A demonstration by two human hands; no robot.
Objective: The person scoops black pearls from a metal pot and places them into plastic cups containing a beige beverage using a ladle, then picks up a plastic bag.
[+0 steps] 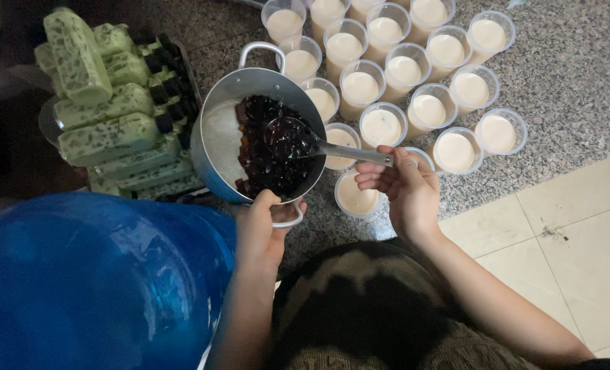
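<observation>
My left hand grips the near handle of a tilted metal pot that holds dark glossy pearls in syrup. In my right hand is the handle of a metal ladle. Its bowl sits inside the pot, heaped with dark pearls. Just right of the pot, on the speckled floor, stand several clear plastic cups of creamy white liquid. One cup lies directly under my right hand.
Green speckled bottles with black caps are stacked on a tray to the left of the pot. A large blue plastic container fills the lower left. My knee in patterned fabric is at the bottom. Pale floor tiles begin at the right.
</observation>
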